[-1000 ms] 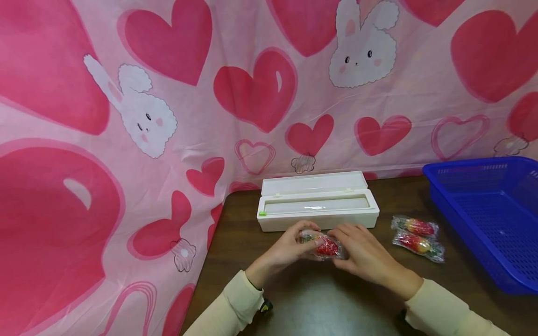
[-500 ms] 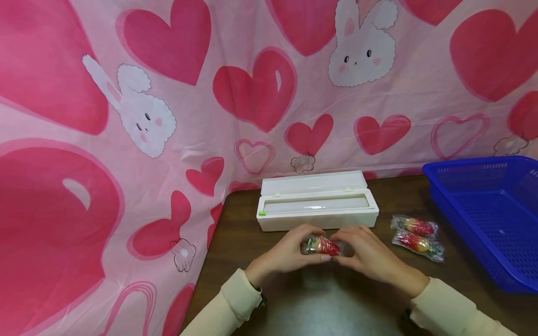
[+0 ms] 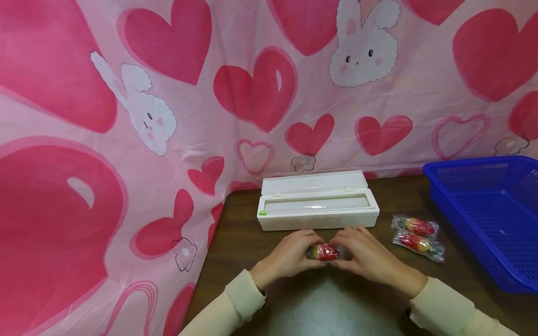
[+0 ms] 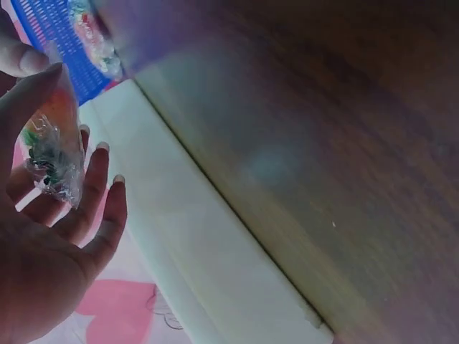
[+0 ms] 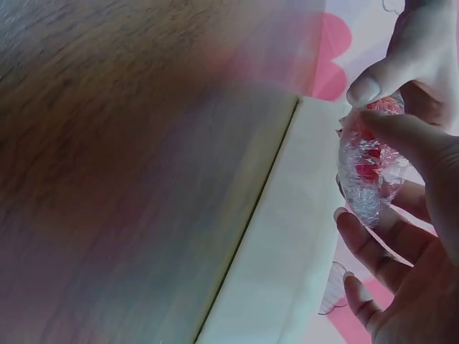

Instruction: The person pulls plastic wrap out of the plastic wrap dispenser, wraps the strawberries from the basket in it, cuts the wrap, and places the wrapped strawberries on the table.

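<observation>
Both hands hold one small bundle (image 3: 326, 252), a red piece with a dark green end inside crinkled clear plastic film. My left hand (image 3: 290, 255) grips its green end, and my right hand (image 3: 366, 255) pinches the red end. In the right wrist view, the thumbs meet on the near side of the wrapped piece (image 5: 369, 168). Loose film and green bits show at the lower end of the bundle (image 4: 56, 154) in the left wrist view, with several fingers spread behind it. Parts of the piece are hidden by the fingers.
Just behind the hands stands a long white cling film dispenser (image 3: 319, 220), its lid (image 3: 313, 183) raised. Two more film-wrapped red and yellow pieces (image 3: 418, 235) lie at the right. Beyond them is a blue plastic basket (image 3: 462, 224). A pink heart-print cloth (image 3: 256, 93) hangs behind the brown table.
The wrapped piece has turned between the fingers, and less of its green end shows than half a second ago. Both hands stay in front of the dispenser, shifted only slightly.
</observation>
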Action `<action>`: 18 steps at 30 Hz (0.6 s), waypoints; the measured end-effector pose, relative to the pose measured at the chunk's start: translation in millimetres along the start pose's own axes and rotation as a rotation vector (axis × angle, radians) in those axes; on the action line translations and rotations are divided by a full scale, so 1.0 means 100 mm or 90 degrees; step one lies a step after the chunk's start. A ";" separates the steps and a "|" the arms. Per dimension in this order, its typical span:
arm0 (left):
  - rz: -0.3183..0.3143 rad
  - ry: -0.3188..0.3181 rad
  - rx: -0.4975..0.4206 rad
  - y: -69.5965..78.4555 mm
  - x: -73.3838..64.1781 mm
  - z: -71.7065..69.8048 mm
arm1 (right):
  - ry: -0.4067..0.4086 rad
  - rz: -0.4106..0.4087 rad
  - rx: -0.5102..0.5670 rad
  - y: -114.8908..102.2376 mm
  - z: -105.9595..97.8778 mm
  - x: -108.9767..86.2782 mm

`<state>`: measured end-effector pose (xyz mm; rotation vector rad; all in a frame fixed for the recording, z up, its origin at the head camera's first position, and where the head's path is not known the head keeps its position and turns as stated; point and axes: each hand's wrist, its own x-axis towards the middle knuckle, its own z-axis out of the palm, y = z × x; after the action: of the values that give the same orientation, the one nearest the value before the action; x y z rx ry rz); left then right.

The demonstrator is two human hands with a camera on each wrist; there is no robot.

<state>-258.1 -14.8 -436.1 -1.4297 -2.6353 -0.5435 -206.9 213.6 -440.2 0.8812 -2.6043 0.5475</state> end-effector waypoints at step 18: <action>0.014 0.060 -0.065 -0.14 -0.10 -0.11 | 0.106 -0.052 -0.113 0.23 -0.25 -0.31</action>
<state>-264.9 -34.0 -432.0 -1.4200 -2.5504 -0.7346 -193.4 257.9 -437.7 0.8428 -2.4115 0.3458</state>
